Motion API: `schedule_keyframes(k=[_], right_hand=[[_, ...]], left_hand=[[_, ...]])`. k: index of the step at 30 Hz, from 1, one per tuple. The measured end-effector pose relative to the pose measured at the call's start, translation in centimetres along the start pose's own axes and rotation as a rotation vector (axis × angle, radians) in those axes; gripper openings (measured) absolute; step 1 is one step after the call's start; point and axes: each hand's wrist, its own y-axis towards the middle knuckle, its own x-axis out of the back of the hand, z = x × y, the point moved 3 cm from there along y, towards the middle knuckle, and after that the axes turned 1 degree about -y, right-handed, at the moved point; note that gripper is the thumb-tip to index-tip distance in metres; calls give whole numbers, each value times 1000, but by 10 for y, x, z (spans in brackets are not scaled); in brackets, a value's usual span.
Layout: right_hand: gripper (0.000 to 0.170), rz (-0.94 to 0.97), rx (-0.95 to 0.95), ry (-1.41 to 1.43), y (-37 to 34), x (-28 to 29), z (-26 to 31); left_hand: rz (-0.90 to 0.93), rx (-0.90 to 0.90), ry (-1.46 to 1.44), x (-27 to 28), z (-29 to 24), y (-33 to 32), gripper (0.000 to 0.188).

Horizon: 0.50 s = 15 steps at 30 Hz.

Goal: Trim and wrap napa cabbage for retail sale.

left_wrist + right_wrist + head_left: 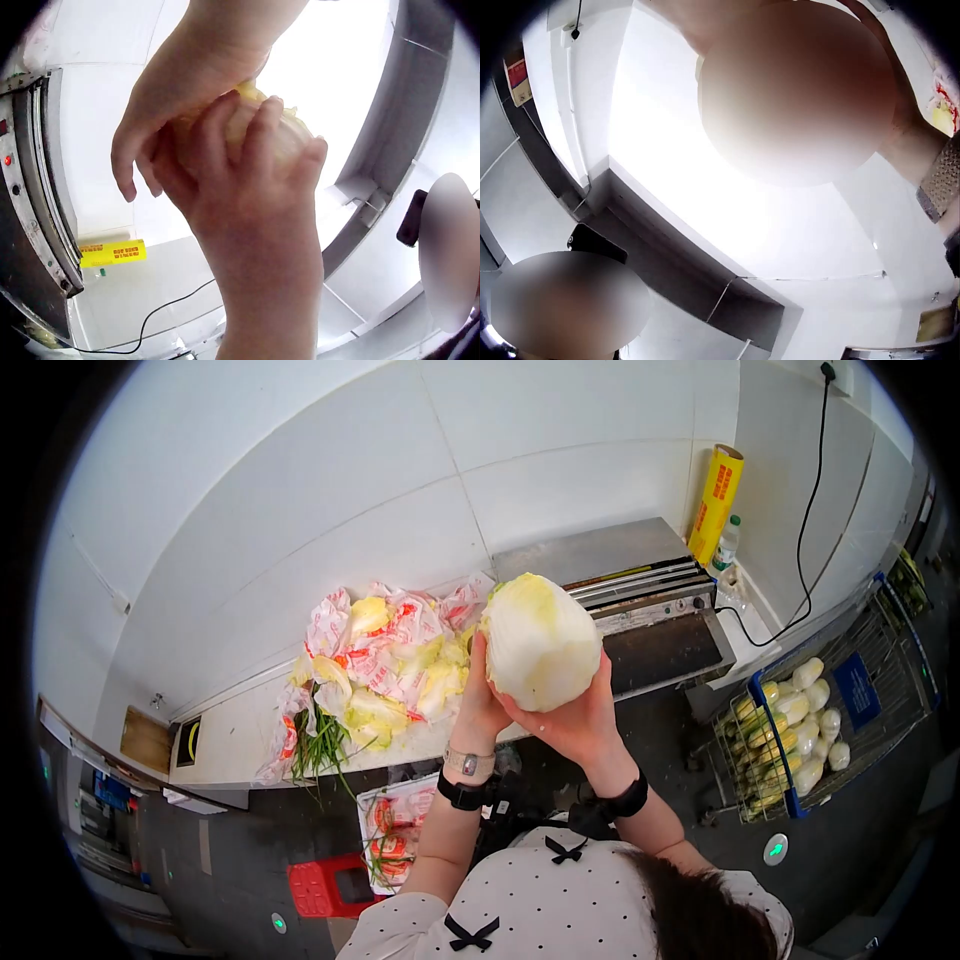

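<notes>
Between both hands [574, 728] — one pale cabbage [541, 643], gripped.

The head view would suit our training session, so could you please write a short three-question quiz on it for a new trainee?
1. Multiple choice: What do the left hand and the right hand hold between them?
a) a bottle
b) a cabbage
c) a stool
2. True or false: The yellow roll lies flat on the floor.
3. Fill in the blank: The shopping cart stands on the person's ____ side.

Key:
1. b
2. False; the yellow roll stands near the wall, beside the bottle.
3. right
</notes>
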Motion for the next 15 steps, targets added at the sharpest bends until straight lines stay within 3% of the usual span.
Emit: schedule_keyframes(k=[9,12,15], right_hand=[[67,-22,32,-1,-2,0,-1],[67,0,17,-13,-1,4,-2],[68,67,-40,102,-4,-1,-4]], left_hand=[[110,69,-99,5,5,12,68],[165,-1,-109,8,3,7,70],[94,-100,-35,6,9,3,70]])
